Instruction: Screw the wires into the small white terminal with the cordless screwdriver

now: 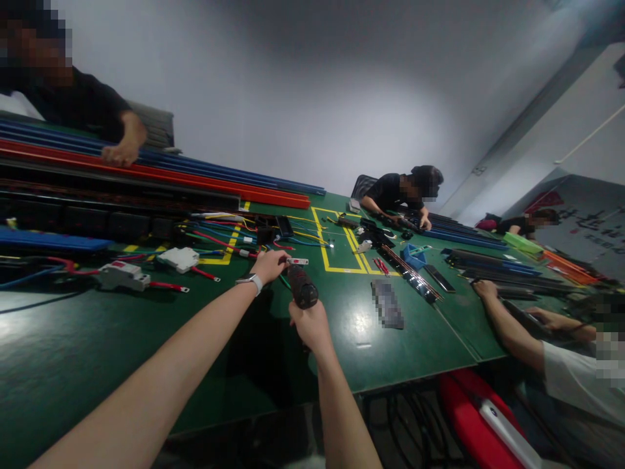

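My right hand (311, 320) is wrapped around the grip of a dark cordless drill (303, 288), which points away from me over the table. My left hand (270, 266) is closed at the drill's front end, its fingertips against a small white part with a red mark (299, 261). The drill hides much of that part, so its kind is unclear. Red and green wires run close to my left hand. On the left lie two white circuit breakers, a nearer one (124, 276) and a farther one (180, 259), with short red cables.
Long orange (205, 178) and blue rails line the far left edge. A blurred flat dark object (387, 303) lies to my right, near a blue bin (415, 255). Co-workers sit across the table and at the right, where a forearm (512, 326) rests on it.
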`<action>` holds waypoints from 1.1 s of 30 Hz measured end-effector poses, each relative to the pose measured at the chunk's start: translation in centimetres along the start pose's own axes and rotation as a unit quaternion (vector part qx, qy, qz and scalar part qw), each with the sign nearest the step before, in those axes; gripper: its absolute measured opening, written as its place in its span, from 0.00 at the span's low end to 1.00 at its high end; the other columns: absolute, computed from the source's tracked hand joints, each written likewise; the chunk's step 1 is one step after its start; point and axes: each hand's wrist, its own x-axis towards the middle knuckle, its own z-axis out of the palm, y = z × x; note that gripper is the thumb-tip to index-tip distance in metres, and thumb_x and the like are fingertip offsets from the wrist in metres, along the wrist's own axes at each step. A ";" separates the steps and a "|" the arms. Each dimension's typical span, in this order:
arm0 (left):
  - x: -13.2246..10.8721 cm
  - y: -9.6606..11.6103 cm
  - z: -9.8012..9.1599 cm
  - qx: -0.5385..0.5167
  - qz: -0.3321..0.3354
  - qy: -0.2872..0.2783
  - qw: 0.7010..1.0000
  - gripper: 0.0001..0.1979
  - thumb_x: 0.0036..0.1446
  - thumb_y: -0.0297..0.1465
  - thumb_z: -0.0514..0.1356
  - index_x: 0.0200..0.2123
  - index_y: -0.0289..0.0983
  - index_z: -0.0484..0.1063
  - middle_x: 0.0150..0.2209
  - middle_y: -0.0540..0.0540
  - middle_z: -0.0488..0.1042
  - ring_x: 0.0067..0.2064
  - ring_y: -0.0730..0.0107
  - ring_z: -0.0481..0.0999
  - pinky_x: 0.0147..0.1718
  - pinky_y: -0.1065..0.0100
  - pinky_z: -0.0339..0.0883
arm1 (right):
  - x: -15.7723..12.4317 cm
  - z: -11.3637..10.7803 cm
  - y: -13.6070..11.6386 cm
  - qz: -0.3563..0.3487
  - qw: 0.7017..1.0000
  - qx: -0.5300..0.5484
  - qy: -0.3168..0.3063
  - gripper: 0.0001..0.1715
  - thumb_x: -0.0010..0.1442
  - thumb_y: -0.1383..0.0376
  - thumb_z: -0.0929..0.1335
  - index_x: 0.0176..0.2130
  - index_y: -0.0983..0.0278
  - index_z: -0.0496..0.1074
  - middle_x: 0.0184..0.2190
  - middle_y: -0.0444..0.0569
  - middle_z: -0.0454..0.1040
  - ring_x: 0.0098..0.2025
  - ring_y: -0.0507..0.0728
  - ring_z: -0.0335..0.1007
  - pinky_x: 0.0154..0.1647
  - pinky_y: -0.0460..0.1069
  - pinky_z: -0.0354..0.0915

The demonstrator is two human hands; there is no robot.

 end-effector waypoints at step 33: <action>-0.1 0.1 -0.1 -0.019 -0.003 -0.001 1.000 0.15 0.60 0.37 0.59 0.49 0.47 0.78 0.48 0.46 0.81 0.53 0.57 0.76 0.54 0.57 0.59 | 0.1 -0.1 -0.1 0.001 1.000 -0.010 -0.003 0.08 0.58 0.64 0.64 0.31 0.63 0.73 0.22 0.44 0.74 0.26 0.54 0.72 0.27 0.45 0.61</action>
